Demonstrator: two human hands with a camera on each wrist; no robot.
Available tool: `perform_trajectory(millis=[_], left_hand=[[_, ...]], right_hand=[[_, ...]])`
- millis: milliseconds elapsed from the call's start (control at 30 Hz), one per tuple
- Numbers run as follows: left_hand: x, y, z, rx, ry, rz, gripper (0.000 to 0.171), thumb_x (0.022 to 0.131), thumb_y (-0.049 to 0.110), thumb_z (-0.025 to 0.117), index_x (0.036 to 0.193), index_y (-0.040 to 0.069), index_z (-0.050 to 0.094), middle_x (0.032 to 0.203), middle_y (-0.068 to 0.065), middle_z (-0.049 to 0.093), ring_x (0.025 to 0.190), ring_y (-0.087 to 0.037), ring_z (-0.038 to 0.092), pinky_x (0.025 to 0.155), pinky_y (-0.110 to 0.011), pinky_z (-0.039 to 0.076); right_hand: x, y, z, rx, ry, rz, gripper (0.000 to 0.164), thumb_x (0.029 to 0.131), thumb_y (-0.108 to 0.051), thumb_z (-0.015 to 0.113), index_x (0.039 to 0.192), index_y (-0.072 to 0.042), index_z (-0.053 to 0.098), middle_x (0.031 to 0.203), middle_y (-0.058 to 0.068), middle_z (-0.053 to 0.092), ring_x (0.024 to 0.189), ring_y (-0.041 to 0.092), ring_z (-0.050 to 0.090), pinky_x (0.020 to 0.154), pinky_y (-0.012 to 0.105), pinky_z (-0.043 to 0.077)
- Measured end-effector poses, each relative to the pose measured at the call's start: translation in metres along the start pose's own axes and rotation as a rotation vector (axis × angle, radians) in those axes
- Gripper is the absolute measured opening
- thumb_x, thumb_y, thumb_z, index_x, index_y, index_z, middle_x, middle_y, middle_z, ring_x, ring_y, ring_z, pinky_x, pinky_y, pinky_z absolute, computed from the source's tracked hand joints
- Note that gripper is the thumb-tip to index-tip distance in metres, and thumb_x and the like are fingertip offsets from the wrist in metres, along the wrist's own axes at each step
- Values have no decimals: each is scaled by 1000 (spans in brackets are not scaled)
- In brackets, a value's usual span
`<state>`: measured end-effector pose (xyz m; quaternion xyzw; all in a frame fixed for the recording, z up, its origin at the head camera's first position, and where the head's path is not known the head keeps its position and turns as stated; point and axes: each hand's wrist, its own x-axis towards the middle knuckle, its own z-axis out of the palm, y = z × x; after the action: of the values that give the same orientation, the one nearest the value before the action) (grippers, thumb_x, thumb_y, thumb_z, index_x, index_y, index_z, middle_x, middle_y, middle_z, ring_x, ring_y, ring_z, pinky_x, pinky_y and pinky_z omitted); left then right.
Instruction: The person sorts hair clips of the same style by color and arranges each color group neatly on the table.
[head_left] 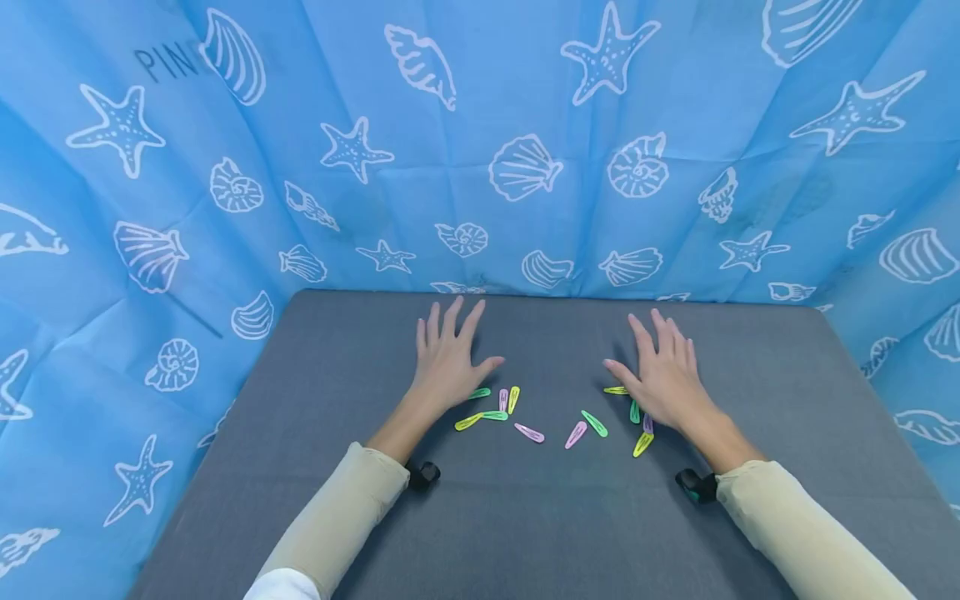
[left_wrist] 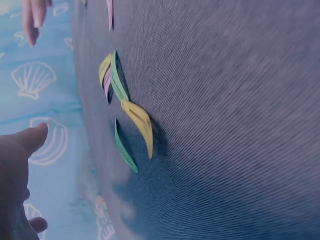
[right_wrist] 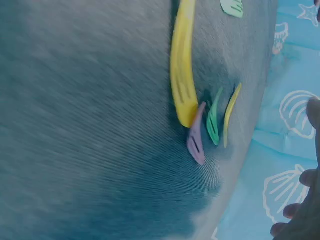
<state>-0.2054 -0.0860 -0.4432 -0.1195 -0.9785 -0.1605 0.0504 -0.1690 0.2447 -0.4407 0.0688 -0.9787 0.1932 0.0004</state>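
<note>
My left hand (head_left: 447, 360) is spread over the table, fingers pointing away, holding nothing. Beside its thumb and wrist lie snap hair clips: a green clip (head_left: 480, 393) partly hidden by the hand, a yellow clip (head_left: 468, 422) touching another green clip (head_left: 494, 415), plus a pink clip (head_left: 503, 400) and a yellow one. My right hand (head_left: 666, 379), also spread and holding nothing, hovers above a yellow clip (right_wrist: 184, 70), a purple clip (right_wrist: 197, 137), a green clip (right_wrist: 213, 120) and a thin yellow clip (right_wrist: 231, 114). Between the hands lie two pink clips and a green clip (head_left: 595, 423).
The clips lie on a grey cloth-covered table (head_left: 525, 533). Behind it and at both sides hangs a blue curtain (head_left: 465, 108) with white shells and starfish. A black wrist camera (head_left: 424, 476) sits at the left cuff, another (head_left: 696, 486) at the right.
</note>
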Motion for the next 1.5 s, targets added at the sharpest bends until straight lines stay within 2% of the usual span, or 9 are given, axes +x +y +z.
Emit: perform_trajectory(millis=[100, 200, 400, 500, 600, 767, 967, 1300, 1500], left_hand=[[-8, 0, -1, -47, -4, -6, 92, 91, 59, 69, 163, 33, 19, 169, -10, 20, 156, -41, 12, 123, -65, 14], [-15, 1, -2, -100, -17, -27, 92, 90, 55, 73, 163, 31, 23, 165, -11, 27, 151, -40, 20, 119, -63, 22], [-28, 1, -1, -206, -44, -89, 88, 85, 45, 82, 159, 26, 37, 152, -14, 42, 132, -36, 34, 106, -54, 31], [-32, -2, 1, -218, -69, -118, 79, 84, 43, 83, 152, 23, 48, 146, -13, 47, 126, -34, 37, 102, -51, 32], [-35, -4, 3, -217, -95, -133, 66, 84, 40, 84, 142, 21, 60, 138, -11, 54, 122, -31, 41, 98, -49, 33], [-38, -9, 7, -221, -142, -129, 42, 85, 36, 84, 123, 20, 72, 115, -2, 65, 111, -26, 49, 92, -46, 33], [-38, -12, 12, -222, -169, -114, 27, 86, 31, 83, 110, 21, 77, 98, 4, 65, 95, -20, 51, 86, -42, 31], [-38, -10, 15, -113, -153, -57, 6, 91, 28, 78, 93, 22, 77, 86, 6, 62, 89, -17, 51, 84, -41, 38], [-37, -12, 14, -43, -130, -23, 11, 100, 25, 67, 94, 19, 74, 89, 3, 66, 86, -18, 53, 81, -39, 44]], right_hand=[[-9, -1, 2, 22, 14, -22, 87, 100, -53, 58, 163, -7, 19, 166, 31, 9, 149, 58, 11, 111, 75, 18], [-19, -4, 4, 26, 29, -49, 83, 98, -48, 65, 159, -6, 29, 163, 31, 20, 143, 56, 21, 101, 70, 26], [-36, -13, 11, 23, 47, -111, 66, 92, -38, 75, 146, -7, 52, 145, 26, 47, 125, 48, 40, 91, 61, 33], [-43, -17, 16, 22, 67, -150, 55, 88, -33, 80, 135, -9, 63, 130, 20, 60, 112, 40, 49, 83, 51, 35], [-49, -20, 21, 40, 78, -182, 44, 85, -28, 83, 123, -9, 71, 116, 14, 66, 100, 32, 54, 75, 39, 30], [-53, -25, 26, 81, 49, -177, 30, 84, -24, 84, 108, -10, 76, 96, 2, 69, 89, 21, 57, 73, 34, 26], [-54, -26, 26, 93, 15, -172, 14, 83, -19, 84, 94, -16, 76, 77, -11, 65, 79, 10, 56, 71, 33, 26], [-58, -30, 31, 75, 25, -193, 10, 84, -14, 83, 88, -19, 75, 74, -12, 64, 71, 4, 51, 69, 32, 30], [-57, -32, 32, 75, 20, -215, 9, 85, -12, 82, 87, -16, 74, 75, -11, 64, 70, 3, 51, 68, 32, 37]])
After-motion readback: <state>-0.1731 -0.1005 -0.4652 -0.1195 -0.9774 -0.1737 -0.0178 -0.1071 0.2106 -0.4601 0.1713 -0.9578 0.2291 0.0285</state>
